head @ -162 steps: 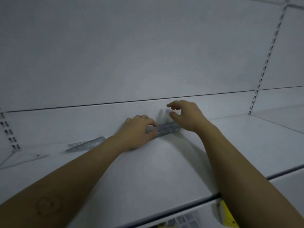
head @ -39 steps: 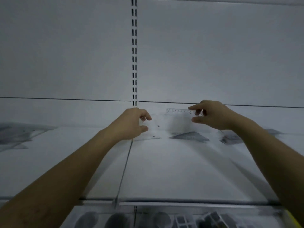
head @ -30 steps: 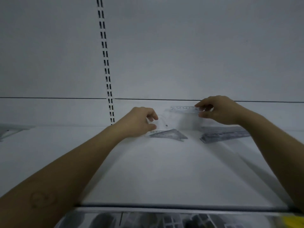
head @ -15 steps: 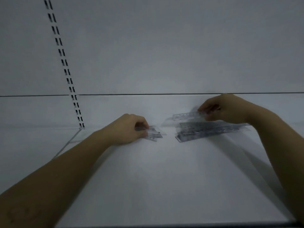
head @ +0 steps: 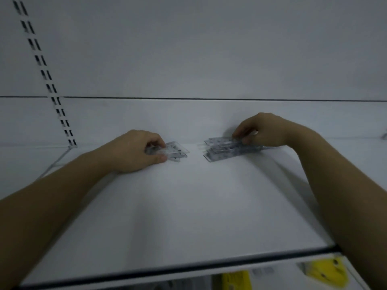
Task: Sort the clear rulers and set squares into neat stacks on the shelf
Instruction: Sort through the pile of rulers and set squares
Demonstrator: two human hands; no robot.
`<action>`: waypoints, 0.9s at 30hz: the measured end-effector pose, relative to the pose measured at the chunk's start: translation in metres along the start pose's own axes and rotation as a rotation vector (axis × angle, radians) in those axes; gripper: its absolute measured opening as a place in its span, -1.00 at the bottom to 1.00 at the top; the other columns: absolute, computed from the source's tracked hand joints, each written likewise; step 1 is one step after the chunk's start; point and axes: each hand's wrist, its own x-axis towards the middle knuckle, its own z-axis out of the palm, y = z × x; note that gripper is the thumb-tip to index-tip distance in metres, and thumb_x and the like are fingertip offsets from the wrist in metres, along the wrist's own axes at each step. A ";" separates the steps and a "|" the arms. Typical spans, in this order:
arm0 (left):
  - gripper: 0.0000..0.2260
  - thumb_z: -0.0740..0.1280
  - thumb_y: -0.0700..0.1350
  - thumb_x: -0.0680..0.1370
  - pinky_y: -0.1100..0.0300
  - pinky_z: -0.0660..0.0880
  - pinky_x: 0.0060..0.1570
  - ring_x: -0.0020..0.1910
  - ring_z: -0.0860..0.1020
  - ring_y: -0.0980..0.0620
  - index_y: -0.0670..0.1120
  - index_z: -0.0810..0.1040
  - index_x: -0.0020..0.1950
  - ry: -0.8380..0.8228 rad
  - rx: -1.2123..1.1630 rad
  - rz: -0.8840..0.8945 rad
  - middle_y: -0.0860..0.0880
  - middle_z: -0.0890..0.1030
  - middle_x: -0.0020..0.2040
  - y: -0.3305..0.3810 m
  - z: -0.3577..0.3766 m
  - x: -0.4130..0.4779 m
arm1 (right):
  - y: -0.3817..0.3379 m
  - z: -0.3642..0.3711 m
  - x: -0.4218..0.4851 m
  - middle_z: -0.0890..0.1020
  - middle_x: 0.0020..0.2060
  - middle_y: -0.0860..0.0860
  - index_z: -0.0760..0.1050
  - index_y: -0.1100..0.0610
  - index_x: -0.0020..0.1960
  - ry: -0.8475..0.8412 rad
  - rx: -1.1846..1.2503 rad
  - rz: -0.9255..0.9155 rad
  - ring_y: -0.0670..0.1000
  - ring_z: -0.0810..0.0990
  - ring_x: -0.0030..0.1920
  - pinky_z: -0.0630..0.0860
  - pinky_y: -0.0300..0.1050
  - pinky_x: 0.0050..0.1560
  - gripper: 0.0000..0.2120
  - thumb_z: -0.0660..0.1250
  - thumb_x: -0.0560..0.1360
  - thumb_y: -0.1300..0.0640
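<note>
Peeking out nearest the camera, below the dark front lip (head: 167,268) of the shelf (head: 188,210), are blurred yellow packets (head: 236,279) on a lower level. Past the lip the shelf runs back as a plain white board in dim, greyish light, with both bare forearms reaching across it. Toward the back, the left grip (head: 136,151) rests on the board, thumb and fingers curled round a small stack of clear set squares (head: 172,152) lying flat. Just beside that, with a narrow strip of bare shelf between, lies the stack of clear rulers (head: 224,152), long edges running to the right. The right grip (head: 263,130) is arched over its far end, fingertips pinching the topmost ruler. Behind both stacks rises a white back panel (head: 209,49) crossed by one thin horizontal seam (head: 209,99). A slotted upright (head: 45,74) climbs the panel at the left.
</note>
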 end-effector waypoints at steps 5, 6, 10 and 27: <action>-0.71 0.36 0.13 0.50 0.14 0.46 0.15 0.09 0.53 0.10 0.10 0.55 0.18 -0.004 -0.015 -0.021 0.07 0.59 0.15 -0.003 -0.001 -0.001 | -0.011 0.003 -0.002 0.60 0.09 -0.14 0.54 -0.09 0.24 -0.085 -0.006 -0.008 -0.05 0.53 0.09 0.37 -0.15 0.13 -0.55 0.51 0.37 0.02; -0.71 0.36 0.13 0.50 0.12 0.46 0.16 0.10 0.53 0.10 0.10 0.54 0.19 -0.005 -0.021 -0.024 0.07 0.59 0.15 -0.003 0.000 -0.001 | -0.014 0.005 -0.002 0.60 0.10 -0.13 0.53 -0.08 0.25 -0.084 -0.014 -0.008 -0.04 0.52 0.09 0.37 -0.15 0.13 -0.53 0.51 0.37 0.04; -0.66 0.36 0.14 0.50 0.07 0.47 0.18 0.11 0.52 0.09 0.08 0.51 0.24 -0.009 -0.026 -0.020 0.05 0.57 0.18 -0.002 -0.001 -0.002 | -0.023 0.004 -0.006 0.61 0.10 -0.11 0.55 -0.08 0.23 -0.050 -0.051 0.016 -0.03 0.55 0.11 0.39 -0.16 0.11 -0.57 0.50 0.38 0.06; -0.40 0.28 0.32 0.45 0.05 0.37 0.27 0.30 0.40 0.05 0.11 0.32 0.42 0.182 0.199 -0.273 0.09 0.44 0.36 -0.099 -0.102 -0.134 | -0.294 0.022 0.065 0.41 0.39 -0.02 0.25 -0.04 0.47 0.066 -0.127 -0.386 0.04 0.42 0.32 0.39 -0.01 0.30 -0.29 0.43 0.42 -0.17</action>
